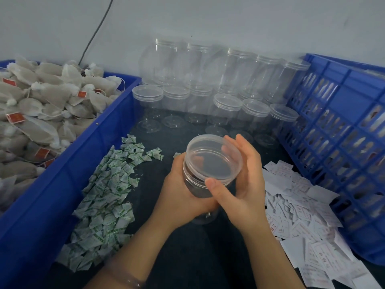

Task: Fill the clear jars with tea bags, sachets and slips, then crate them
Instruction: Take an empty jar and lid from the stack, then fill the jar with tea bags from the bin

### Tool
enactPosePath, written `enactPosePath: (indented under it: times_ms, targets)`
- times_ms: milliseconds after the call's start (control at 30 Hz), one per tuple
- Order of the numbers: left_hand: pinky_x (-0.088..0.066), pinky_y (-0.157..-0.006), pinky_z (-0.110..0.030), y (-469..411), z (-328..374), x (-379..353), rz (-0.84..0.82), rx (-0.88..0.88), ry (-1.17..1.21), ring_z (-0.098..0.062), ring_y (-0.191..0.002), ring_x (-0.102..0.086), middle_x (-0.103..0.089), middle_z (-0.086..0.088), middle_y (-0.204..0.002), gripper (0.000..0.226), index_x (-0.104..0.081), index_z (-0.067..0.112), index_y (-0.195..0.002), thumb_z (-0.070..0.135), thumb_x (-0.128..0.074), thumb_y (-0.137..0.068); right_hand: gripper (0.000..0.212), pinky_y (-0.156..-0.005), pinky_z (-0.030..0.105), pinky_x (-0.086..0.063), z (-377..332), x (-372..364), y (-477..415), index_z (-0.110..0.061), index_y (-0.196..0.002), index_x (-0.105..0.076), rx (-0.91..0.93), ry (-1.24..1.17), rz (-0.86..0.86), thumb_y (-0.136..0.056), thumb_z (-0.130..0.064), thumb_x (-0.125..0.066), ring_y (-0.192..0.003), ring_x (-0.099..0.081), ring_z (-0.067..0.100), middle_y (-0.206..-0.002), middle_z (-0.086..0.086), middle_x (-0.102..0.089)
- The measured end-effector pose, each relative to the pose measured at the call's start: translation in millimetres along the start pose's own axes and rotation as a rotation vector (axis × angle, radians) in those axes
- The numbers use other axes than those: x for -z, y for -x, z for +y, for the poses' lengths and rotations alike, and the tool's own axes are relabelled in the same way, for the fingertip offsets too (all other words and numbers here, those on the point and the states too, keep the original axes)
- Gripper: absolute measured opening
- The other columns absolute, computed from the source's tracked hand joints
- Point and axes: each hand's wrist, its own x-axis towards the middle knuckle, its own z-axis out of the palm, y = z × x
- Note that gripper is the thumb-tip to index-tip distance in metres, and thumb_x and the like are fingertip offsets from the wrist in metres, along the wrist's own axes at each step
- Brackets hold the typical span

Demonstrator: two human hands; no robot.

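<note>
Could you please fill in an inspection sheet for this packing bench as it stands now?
Surface: dark table, loose piles lying straight on it.
Job's things: tea bags heaped in blue bin, left; sachets beside it; slips, right; lidded empty jars stacked at the back; blue crate, right.
Clutter: nothing seen.
Hands: left hand grips held jar by its body; right hand pinches its lid.
Cables: one dark cable runs up the wall.
Surroundings: plain pale wall.
</note>
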Motion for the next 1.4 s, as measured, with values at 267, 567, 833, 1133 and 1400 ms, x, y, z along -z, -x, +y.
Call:
enactPosePath:
  times_ms: [267,567,833,1133,1400]
  targets:
    - [-0.046,-0.099,-0.025,-0.5,-6.2,0.0,0.01,-0.025,-0.058,-0.002,-0.118,-0.056,-0.06,0.019,-0.119,0.085,-0.047,0.043,-0.117,0.043,-0.087,-0.043,0.082,-0.085,0.004,-0.045,9.3,9.9,-10.3,-0.019,-0.133,-0.039,-0.119,-0.071,0.397,-0.063,-0.015,-0.083,-0.11,-0.057,-0.012,-0.121,-0.017,-0.054]
    - [-0.045,-0.1,-0.021,-10.9,-8.0,20.0,0.058,-0.039,-0.035,-0.005,-0.115,-0.058,-0.06,0.005,-0.119,0.084,-0.047,0.035,-0.117,0.043,-0.085,-0.042,0.086,-0.107,0.042,-0.04,53.6,27.2,-9.7,-0.03,-0.145,-0.038,-0.532,0.487,0.066,-0.071,-0.044,-0.08,-0.127,-0.044,0.014,-0.142,-0.006,-0.043]
    - [-0.044,-0.105,-0.036,-10.4,-10.0,23.9,0.014,-0.063,0.029,-0.017,-0.121,-0.056,-0.057,-0.007,-0.127,0.069,-0.044,0.026,-0.126,0.049,-0.068,-0.065,0.062,-0.118,0.035,-0.021,51.0,22.4,-5.7,-0.037,-0.143,-0.041,-0.462,0.521,-0.218,-0.087,-0.024,-0.065,-0.148,-0.015,0.009,-0.159,-0.012,-0.019]
    - [-0.049,-0.092,-0.035,-5.8,7.3,6.1,0.352,0.112,0.207,-0.019,-0.099,-0.067,-0.071,-0.009,-0.099,0.05,-0.064,0.017,-0.102,0.055,-0.033,-0.089,0.111,-0.099,0.01,-0.039,19.7,-23.1,10.3,-0.015,-0.144,-0.034,-0.199,0.009,-0.295,-0.053,-0.056,-0.083,-0.126,-0.049,-0.005,-0.136,-0.013,-0.05]
    - [-0.029,-0.09,0.005,21.7,128.0,68.3,0.129,-0.038,-0.352,0.039,-0.102,-0.027,-0.041,0.048,-0.119,0.052,-0.037,0.045,-0.137,0.056,-0.036,-0.086,0.1,-0.091,0.02,-0.041,15.8,-36.4,15.8,-0.042,-0.13,-0.045,-0.15,0.083,-0.275,-0.042,-0.055,-0.091,-0.117,-0.052,-0.006,-0.122,-0.03,-0.053]
